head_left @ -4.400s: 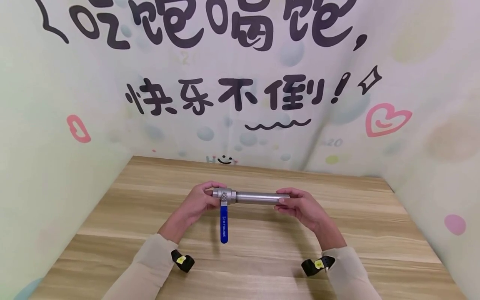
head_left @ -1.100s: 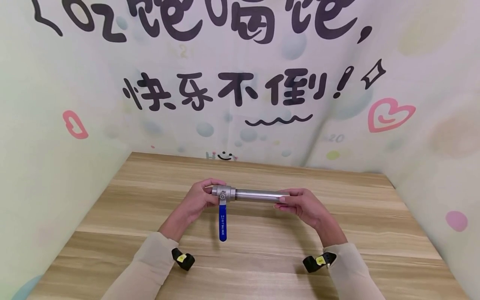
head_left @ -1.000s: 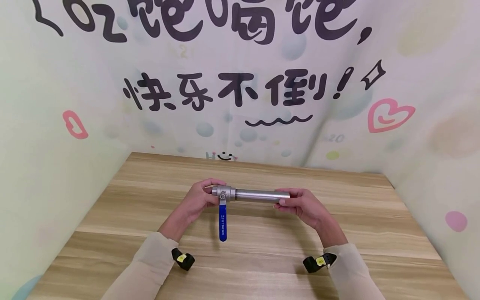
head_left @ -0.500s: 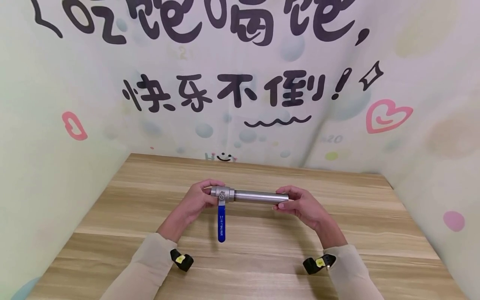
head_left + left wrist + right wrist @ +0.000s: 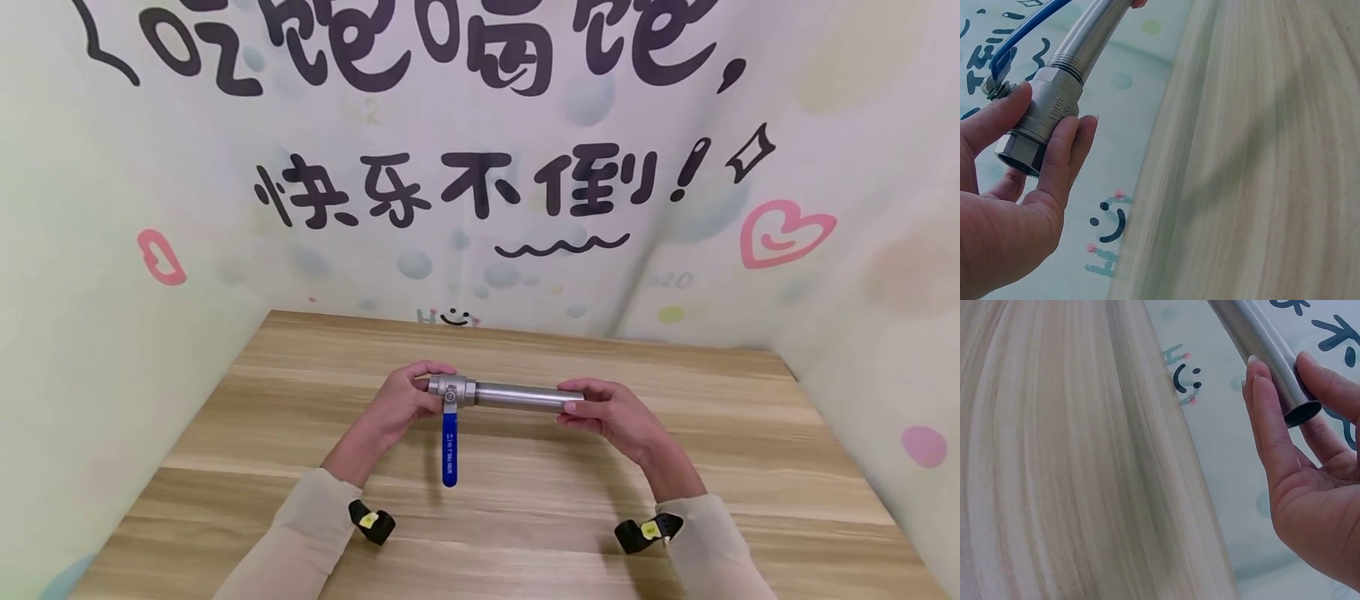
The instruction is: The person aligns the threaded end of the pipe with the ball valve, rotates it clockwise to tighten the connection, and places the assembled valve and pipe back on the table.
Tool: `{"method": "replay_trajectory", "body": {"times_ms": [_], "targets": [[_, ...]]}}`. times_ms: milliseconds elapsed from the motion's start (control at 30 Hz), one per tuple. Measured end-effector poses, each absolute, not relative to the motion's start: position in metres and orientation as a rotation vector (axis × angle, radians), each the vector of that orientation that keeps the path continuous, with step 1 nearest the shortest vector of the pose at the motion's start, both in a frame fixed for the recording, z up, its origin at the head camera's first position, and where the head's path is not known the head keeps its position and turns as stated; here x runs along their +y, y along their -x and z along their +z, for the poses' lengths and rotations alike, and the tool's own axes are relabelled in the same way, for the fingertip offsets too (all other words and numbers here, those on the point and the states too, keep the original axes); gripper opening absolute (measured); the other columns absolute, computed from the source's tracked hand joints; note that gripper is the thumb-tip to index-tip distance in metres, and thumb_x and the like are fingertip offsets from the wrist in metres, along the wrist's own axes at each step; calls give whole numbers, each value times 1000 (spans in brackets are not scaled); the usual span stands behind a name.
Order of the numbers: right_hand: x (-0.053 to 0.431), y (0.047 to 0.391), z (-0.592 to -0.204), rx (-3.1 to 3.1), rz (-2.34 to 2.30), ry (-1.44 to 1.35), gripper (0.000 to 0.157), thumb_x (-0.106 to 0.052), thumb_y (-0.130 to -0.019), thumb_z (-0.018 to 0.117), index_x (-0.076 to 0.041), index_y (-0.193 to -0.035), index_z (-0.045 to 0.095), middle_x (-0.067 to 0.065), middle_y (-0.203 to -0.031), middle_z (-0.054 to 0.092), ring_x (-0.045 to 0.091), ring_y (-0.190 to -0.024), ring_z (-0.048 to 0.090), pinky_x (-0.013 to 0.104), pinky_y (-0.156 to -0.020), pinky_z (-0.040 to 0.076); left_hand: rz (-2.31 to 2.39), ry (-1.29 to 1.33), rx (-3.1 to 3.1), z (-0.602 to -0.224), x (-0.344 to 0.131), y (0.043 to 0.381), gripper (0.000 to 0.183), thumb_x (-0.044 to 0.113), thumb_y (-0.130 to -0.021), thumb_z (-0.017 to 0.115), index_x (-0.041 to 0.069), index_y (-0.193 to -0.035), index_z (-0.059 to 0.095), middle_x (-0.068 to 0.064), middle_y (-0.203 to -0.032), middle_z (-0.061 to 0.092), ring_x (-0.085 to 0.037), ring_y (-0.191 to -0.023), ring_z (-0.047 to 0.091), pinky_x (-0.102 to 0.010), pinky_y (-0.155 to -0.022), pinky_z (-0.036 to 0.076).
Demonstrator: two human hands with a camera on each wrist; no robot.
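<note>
A steel ball valve (image 5: 452, 388) with a blue lever handle (image 5: 449, 450) is joined to a steel pipe (image 5: 525, 397). Both are held level above the table, the lever pointing toward the person. My left hand (image 5: 397, 408) grips the valve body between thumb and fingers at its free end. In the left wrist view, threads of the pipe (image 5: 1094, 37) show where it enters the valve (image 5: 1044, 112). My right hand (image 5: 615, 417) pinches the pipe's far end; its hollow mouth shows in the right wrist view beside the thumb (image 5: 1329, 384).
Beneath the hands lies a wood-grain table (image 5: 510, 533). A printed cloth wall (image 5: 465, 275) with black lettering rises behind it, with pale walls at both sides. Each wrist carries a black camera, one on the left (image 5: 372, 523) and one on the right (image 5: 647, 533).
Both hands keep the same hold on valve and pipe. The whole view shifts slightly with the head; the lever points the same way throughout.
</note>
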State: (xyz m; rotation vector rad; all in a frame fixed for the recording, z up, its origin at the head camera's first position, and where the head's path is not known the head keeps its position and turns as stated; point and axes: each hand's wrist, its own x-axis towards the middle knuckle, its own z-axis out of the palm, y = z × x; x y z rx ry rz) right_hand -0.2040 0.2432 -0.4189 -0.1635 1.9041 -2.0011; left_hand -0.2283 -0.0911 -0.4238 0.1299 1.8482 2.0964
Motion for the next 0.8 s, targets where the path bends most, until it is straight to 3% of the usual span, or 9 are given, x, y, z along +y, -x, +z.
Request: {"method": "replay_trajectory", "body": {"times_ms": [367,800], "targets": [[241,203,-418,1887,-2004,155,37,-11,-93,62,10,-123,55,11,-106,64,19,-88,71,35,-86,55,2087,-124,1860,-425,-90,230,58,-17,-64,60,0,-120,62,-15,-118,63,-24,-95,58,-31,-72,50],[240,203,-417,1867,-2005,134,42,-14,-95,61,14,-125,52,11,-104,65,18,-91,70,31,-86,54,2083,-141,1859,-425,-91,230,58,-17,-65,61,-1,-121,61,-17,-118,62,-24,-94,58,-30,-72,50]]}}
